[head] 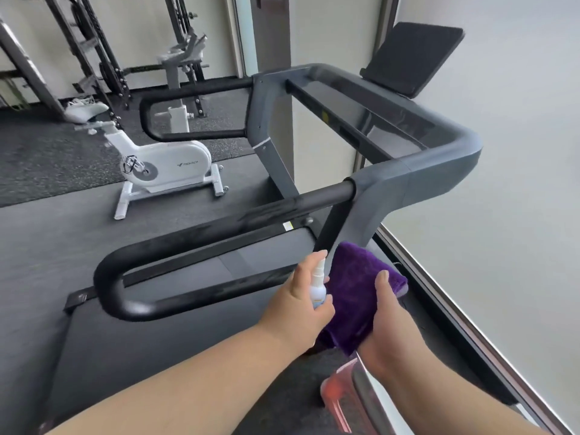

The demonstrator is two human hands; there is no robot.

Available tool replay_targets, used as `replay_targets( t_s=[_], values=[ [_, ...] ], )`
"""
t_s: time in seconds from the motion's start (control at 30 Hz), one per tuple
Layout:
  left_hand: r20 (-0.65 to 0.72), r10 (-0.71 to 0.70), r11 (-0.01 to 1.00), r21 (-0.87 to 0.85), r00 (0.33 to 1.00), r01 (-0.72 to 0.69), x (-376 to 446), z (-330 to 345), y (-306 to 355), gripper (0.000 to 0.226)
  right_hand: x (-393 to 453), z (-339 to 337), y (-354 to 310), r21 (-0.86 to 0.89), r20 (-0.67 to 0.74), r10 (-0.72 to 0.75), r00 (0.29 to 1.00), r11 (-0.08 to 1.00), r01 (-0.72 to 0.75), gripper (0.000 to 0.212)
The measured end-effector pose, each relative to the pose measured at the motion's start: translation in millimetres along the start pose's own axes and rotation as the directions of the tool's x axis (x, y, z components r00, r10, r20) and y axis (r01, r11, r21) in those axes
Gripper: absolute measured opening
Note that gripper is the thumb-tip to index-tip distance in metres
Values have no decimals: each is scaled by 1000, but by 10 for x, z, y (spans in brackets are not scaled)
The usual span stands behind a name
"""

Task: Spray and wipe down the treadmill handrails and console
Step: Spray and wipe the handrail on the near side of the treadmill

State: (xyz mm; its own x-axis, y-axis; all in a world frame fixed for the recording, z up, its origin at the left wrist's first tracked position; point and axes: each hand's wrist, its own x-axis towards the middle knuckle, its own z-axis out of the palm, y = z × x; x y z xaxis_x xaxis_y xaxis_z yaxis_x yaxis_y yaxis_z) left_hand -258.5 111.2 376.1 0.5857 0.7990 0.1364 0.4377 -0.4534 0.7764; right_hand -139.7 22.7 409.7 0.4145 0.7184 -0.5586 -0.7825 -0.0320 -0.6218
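Head view shows 2 hands over the treadmill belt (175,334). The left hand (298,302) grips a small spray bottle (317,285), fingers curled round it, 1 finger on top. The right hand (387,315) holds a folded purple cloth (351,296), thumb on top. The bottle touches the cloth's left edge. The near handrail (201,237) loops just left of the hands. The console (411,59) sits far up front. A white bike (163,161) stands well apart.

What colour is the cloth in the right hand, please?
The cloth is deep purple, clearest in the head view.
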Motion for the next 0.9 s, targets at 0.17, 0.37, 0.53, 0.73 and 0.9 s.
replay_targets(
  t_s=[0.17, 0.37, 0.53, 0.73, 0.9],
  values=[
    [-45, 61, 996, -66, 997, -64, 47, -479, -113, 75, 30, 603, 202, -9, -71, -218, 973, 976, 218, 47],
    [-105, 154, 973, -154, 982, -169, 80, -964, -309, 82, 169, 1233, 28, -456, -118, -718, 686, 653, 605, 52],
    [-183, 139, 972, -164, 973, -170, 130, -1094, -392, 81, 723, 1380, -217, -797, 449, -690, 568, -21, 604, 57],
    [-252, 128, 980, -116, 959, -161, 230, -1055, -404, 92, 977, 1218, -173, -797, 595, -551, 585, -495, 345, 59],
    [-335, 113, 986, -81, 935, -148, 306, -928, -223, 93, 945, 951, -269, -626, 743, -370, 557, -678, 385, 62]
  ],
)
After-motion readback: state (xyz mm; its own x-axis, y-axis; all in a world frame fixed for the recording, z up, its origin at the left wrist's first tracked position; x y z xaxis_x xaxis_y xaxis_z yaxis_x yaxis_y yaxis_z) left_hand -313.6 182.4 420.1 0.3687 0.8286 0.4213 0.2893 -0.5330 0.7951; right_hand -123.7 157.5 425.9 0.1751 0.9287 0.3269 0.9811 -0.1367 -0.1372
